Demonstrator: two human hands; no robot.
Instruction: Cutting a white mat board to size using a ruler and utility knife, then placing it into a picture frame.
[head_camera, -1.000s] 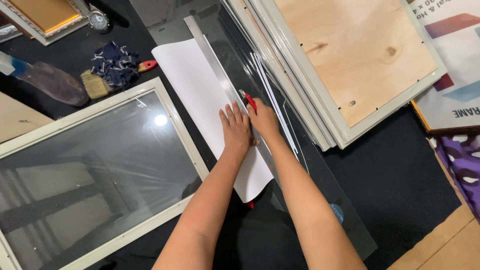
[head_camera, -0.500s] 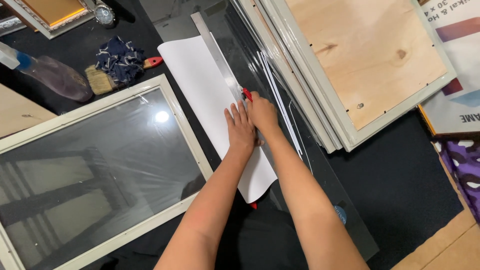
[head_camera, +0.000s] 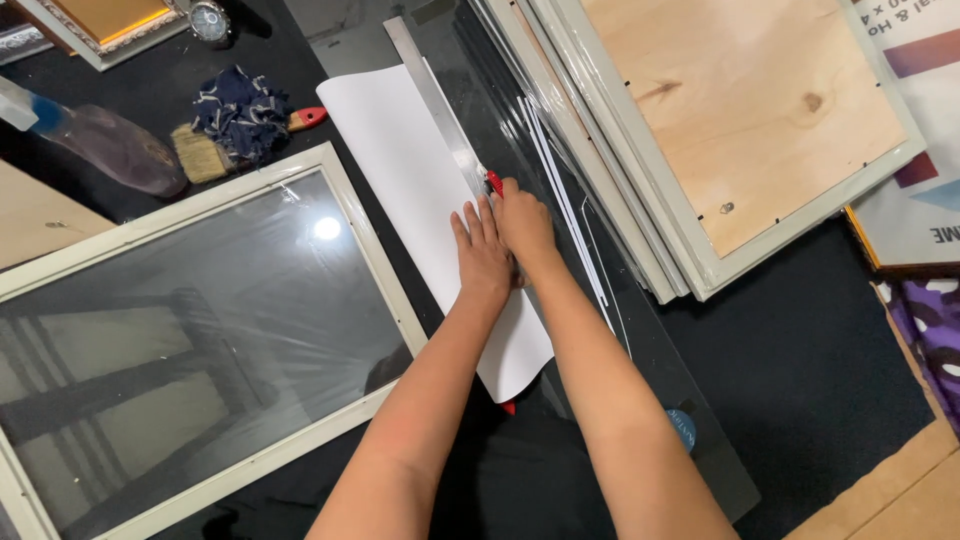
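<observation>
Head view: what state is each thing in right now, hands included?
left hand: flat, pressing the white sheet
right hand: closed on a red-tipped tool
white sheet: lying flat, partly under the metal ruler
metal ruler: laid along the sheet's edge
glazed frame: lying flat, film-wrapped
paintbrush: lying idle, partly under a cloth

A picture-framing workshop: pale wooden frames (head_camera: 700, 150) stacked at the dark worktable's (head_camera: 800, 370) far right, a glazed frame (head_camera: 190, 330) left, a paintbrush (head_camera: 205, 150) beside it.
</observation>
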